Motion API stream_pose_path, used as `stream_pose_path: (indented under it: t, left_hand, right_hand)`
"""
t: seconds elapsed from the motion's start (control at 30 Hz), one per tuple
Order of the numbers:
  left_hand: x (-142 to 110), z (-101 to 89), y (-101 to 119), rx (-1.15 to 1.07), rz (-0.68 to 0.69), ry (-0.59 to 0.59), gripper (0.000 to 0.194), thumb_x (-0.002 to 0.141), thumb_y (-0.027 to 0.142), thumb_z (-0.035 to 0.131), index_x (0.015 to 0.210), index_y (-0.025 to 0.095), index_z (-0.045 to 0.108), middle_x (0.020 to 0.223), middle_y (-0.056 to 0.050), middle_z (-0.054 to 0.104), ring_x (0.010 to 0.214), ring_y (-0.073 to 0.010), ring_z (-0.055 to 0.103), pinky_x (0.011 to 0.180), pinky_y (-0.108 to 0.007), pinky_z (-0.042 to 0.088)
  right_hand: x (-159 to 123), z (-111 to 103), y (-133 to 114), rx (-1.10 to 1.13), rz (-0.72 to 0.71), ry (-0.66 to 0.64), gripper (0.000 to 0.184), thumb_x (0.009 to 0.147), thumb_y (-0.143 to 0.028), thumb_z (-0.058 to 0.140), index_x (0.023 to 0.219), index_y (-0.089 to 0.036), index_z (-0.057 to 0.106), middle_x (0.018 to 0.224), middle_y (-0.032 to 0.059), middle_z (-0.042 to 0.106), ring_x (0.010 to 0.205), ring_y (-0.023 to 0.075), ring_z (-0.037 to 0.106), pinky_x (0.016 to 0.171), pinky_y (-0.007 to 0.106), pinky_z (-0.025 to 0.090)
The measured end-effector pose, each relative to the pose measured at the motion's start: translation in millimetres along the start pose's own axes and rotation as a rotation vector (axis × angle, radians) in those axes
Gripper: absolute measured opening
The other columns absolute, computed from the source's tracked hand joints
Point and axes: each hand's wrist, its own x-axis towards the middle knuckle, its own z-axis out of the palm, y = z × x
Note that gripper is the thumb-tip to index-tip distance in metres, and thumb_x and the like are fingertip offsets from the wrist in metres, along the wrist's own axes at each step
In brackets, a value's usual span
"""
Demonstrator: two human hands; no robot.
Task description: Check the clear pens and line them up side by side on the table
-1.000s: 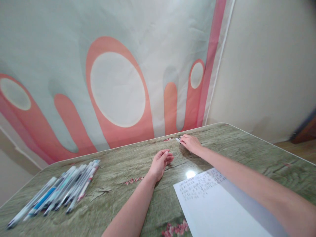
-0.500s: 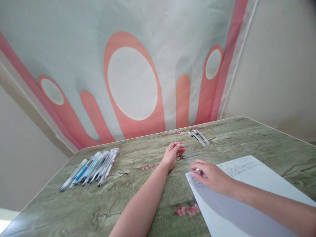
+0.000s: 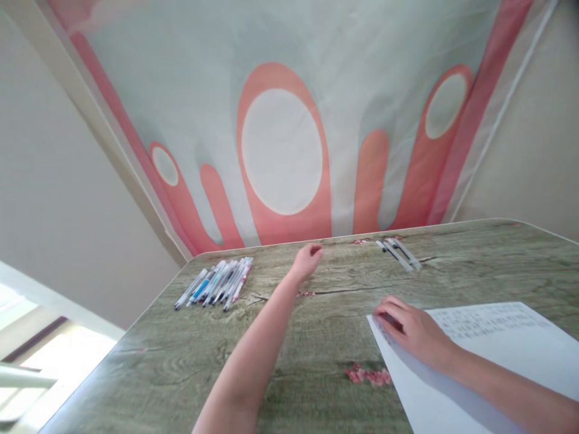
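Note:
My left hand (image 3: 307, 261) is over the far middle of the table, its fingers curled in, and I see nothing in them. Between it and the table's left edge lies a row of several pens (image 3: 215, 283), mostly clear-barrelled, one with a bright blue barrel. On the upper left corner of a white sheet of paper (image 3: 479, 355) rests my right hand (image 3: 414, 331), fingers bent and pressed together. Whatever it may hold is hidden behind the fingers. Rows of small dark marks run along the paper's top.
A few more pens (image 3: 400, 253) lie near the back edge, right of centre. The wood-patterned tabletop (image 3: 325, 337) carries printed pink flowers. Behind it hangs a pale cloth (image 3: 344, 90) with coral shapes. A bright opening (image 3: 58, 349) shows at lower left.
The view has turned left, so the table contents appear further right. My left hand has shifted left towards the row of pens and its fingers have curled. My right hand stays at the paper's corner.

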Motion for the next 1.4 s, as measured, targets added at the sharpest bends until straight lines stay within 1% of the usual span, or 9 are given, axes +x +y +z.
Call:
stream_pose_path:
  t: [0.07,0.17,0.27,0.33,0.47,0.57,0.87,1.03,1.4]
  left_hand:
    - [-6.1,-45.2,-15.6,0.407,-0.018,0.118,0.034,0.072,0.028,0.055,0.101,0.012,0.055,0.111,-0.017,0.055,0.105,-0.0235,0.049,0.093,-0.038,0.032]
    - [-31.7,-105.2,-47.2,0.913,-0.195,0.294,0.048,0.072,0.036,0.052,0.113,0.01,0.047,0.123,-0.02,0.044,0.117,-0.0314,0.036,0.095,-0.05,0.022]
    - [-61.9,-136.1,-75.2,1.155,-0.36,0.335,0.058,0.076,0.043,0.043,0.12,0.005,0.041,0.13,-0.025,0.034,0.121,-0.0343,0.03,0.094,-0.054,0.021]
    - [-76.3,-139.2,-86.6,1.211,-0.381,0.332,0.06,0.078,0.044,0.037,0.122,0.004,0.038,0.131,-0.025,0.033,0.121,-0.0332,0.03,0.094,-0.05,0.024]
    - [-87.9,-127.7,-92.1,1.243,-0.276,0.354,0.055,0.082,0.04,0.031,0.125,0.006,0.035,0.133,-0.022,0.031,0.123,-0.0287,0.029,0.096,-0.043,0.025]
    - [-89.0,-122.4,-89.6,1.248,-0.241,0.361,0.05,0.082,0.037,0.031,0.123,0.008,0.038,0.132,-0.02,0.035,0.122,-0.0271,0.031,0.095,-0.041,0.026]
    - [-96.8,-122.1,-72.9,1.282,-0.17,0.376,0.038,0.081,0.03,0.036,0.116,0.015,0.044,0.122,-0.014,0.045,0.115,-0.0249,0.038,0.091,-0.036,0.031]
    - [-102.2,-122.0,-62.2,1.307,-0.234,0.413,0.035,0.08,0.037,0.036,0.104,0.015,0.051,0.108,-0.014,0.051,0.104,-0.0285,0.044,0.084,-0.039,0.034]
    - [-101.3,-126.0,-67.5,1.328,-0.196,0.396,0.033,0.081,0.033,0.033,0.103,0.015,0.05,0.098,-0.013,0.054,0.095,-0.0264,0.047,0.08,-0.037,0.034]
  right_hand:
    - [0.2,0.4,0.5,0.008,-0.002,-0.003,0.022,0.083,-0.033,0.037,0.085,-0.025,0.058,0.087,0.0026,0.057,0.07,0.0149,0.056,0.064,0.027,0.043]
    - [0.5,0.8,0.9,0.019,-0.004,-0.003,0.022,0.083,-0.032,0.037,0.084,-0.025,0.058,0.087,0.0023,0.058,0.069,0.0149,0.056,0.064,0.027,0.043]
    - [0.5,0.9,1.2,0.025,-0.007,0.002,0.022,0.083,-0.033,0.037,0.084,-0.026,0.058,0.086,0.0022,0.058,0.068,0.015,0.056,0.064,0.027,0.043]
    - [0.6,1.0,1.6,0.031,-0.009,0.006,0.023,0.083,-0.033,0.037,0.084,-0.026,0.059,0.086,0.0023,0.058,0.068,0.0149,0.056,0.064,0.027,0.043]
    - [1.0,1.0,2.5,0.032,-0.004,-0.003,0.022,0.082,-0.032,0.038,0.084,-0.026,0.059,0.086,0.002,0.058,0.067,0.0145,0.056,0.063,0.027,0.043]
    - [0.8,0.3,2.2,0.018,0.002,-0.008,0.021,0.082,-0.031,0.038,0.084,-0.025,0.058,0.086,0.0019,0.057,0.066,0.0144,0.055,0.062,0.027,0.043]
    - [0.8,-0.7,0.7,0.037,0.006,-0.024,0.023,0.083,-0.033,0.037,0.085,-0.026,0.058,0.087,0.0035,0.058,0.068,0.0158,0.055,0.064,0.028,0.043]
    - [1.3,-0.6,2.4,0.031,-0.014,-0.02,0.022,0.083,-0.032,0.038,0.085,-0.026,0.059,0.087,0.0029,0.058,0.069,0.0156,0.056,0.066,0.028,0.044]
    - [1.4,-0.9,1.8,0.022,-0.018,-0.018,0.024,0.084,-0.033,0.036,0.085,-0.026,0.059,0.087,0.0029,0.058,0.068,0.0152,0.057,0.065,0.027,0.044]
